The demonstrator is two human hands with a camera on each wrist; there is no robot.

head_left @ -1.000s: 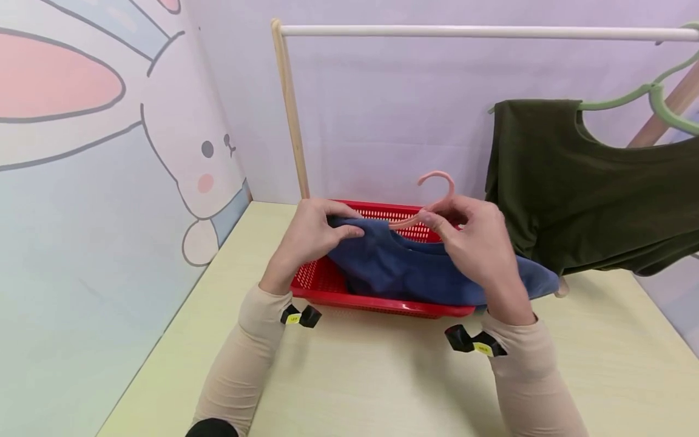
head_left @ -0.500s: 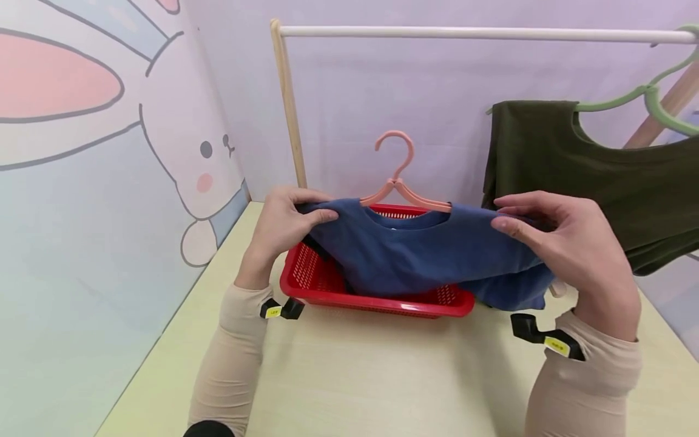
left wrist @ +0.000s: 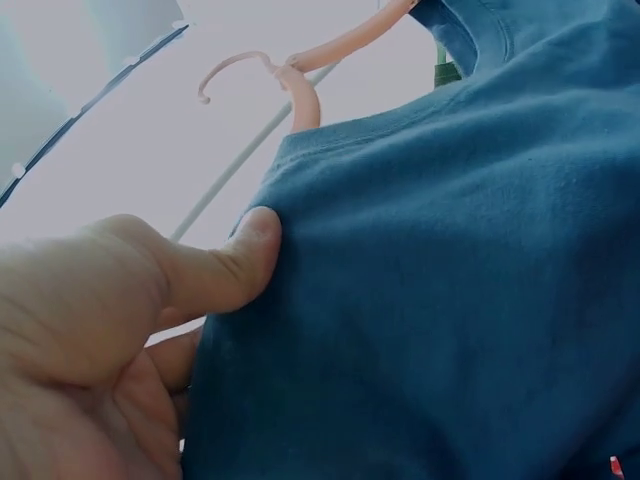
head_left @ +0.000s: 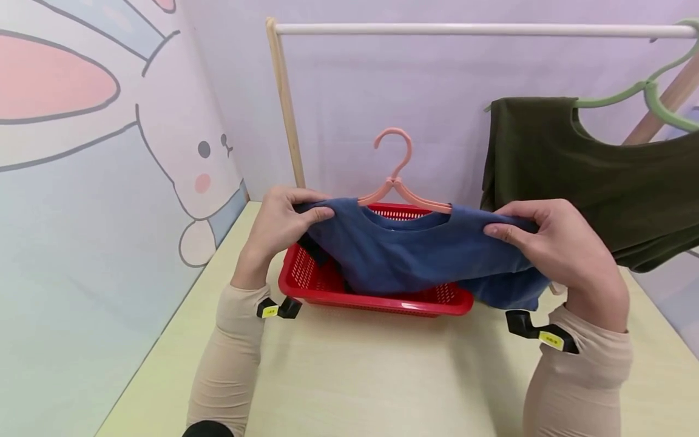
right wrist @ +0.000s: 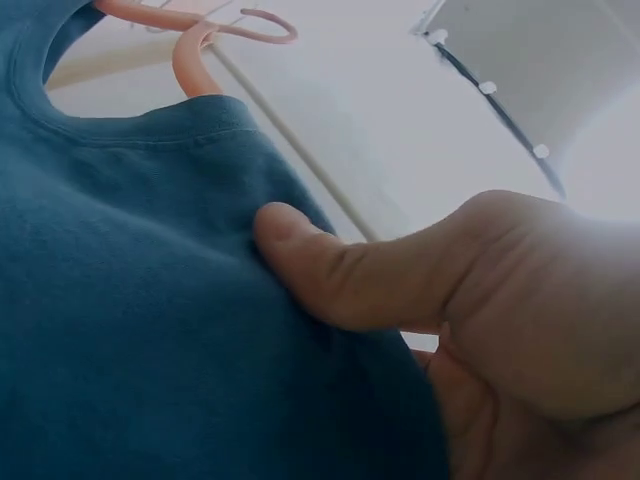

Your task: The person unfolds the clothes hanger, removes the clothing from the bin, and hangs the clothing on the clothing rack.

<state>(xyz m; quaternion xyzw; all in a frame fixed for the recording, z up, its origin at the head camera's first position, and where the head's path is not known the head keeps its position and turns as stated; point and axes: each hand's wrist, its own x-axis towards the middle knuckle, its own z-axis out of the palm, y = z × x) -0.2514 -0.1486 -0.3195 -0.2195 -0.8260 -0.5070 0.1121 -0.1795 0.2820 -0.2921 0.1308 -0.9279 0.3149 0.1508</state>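
Observation:
A blue T-shirt (head_left: 404,255) hangs on a pink hanger (head_left: 394,173), whose hook and upper arms stick out through the neck opening. My left hand (head_left: 284,221) pinches the shirt's left shoulder, thumb in front and fingers behind. At the opposite shoulder my right hand (head_left: 557,237) grips the fabric the same way. Both wrist views show a thumb pressed on the blue cloth just outside the neckline. The hanger's arm ends are hidden inside the shirt. Below and behind the shirt stands a red basket (head_left: 377,301), partly covered by it.
A white rail (head_left: 469,29) on wooden legs runs across the back. At the right, a dark green shirt (head_left: 590,176) hangs from it on a green hanger (head_left: 614,100). Dark cloth (head_left: 314,247) shows in the basket's left part. A rabbit-printed wall (head_left: 109,243) borders the pale table (head_left: 371,364).
My right hand has gone from the hanger to the shirt's right shoulder. The hanger now stands upright, centred in the neck, and the shirt is lifted and spread wider. My left hand shifted slightly left.

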